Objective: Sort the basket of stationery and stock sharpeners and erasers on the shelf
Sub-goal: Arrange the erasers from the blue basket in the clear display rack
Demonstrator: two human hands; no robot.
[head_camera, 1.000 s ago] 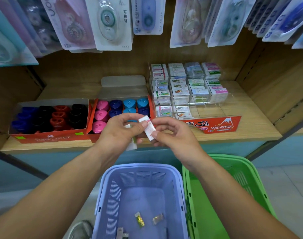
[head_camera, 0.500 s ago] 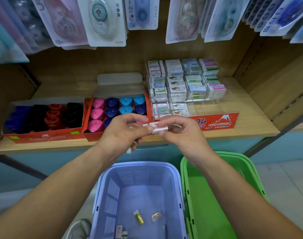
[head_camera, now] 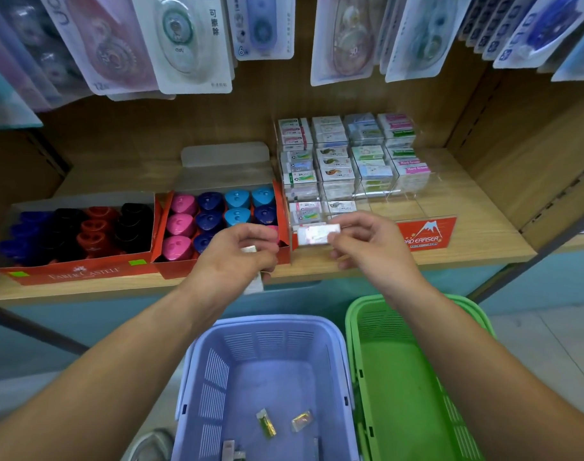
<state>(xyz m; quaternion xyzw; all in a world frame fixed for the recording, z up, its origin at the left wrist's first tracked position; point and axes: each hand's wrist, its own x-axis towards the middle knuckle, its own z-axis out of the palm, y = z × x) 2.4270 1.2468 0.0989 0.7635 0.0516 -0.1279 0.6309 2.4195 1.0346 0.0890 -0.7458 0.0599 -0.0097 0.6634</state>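
right grip [head_camera: 373,249] pinches eraser [head_camera: 318,233] by one end, just before rack [head_camera: 428,235]; likely light, firm, slick (I'd take long sides); left grip [head_camera: 234,261] curled round white scrap [head_camera: 249,249].

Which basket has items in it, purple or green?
The purple basket, on the left: small wrapped pieces lie on its floor. The green basket beside it shows none in view.

The small white eraser [head_camera: 318,233] in my right hand [head_camera: 377,251] was wrapped in glossy clear plastic. Behind it, the pale wooden shelf [head_camera: 466,201] looked matt and grained; below it, the lilac slotted plastic basket [head_camera: 267,322] looked smooth, faintly shiny.
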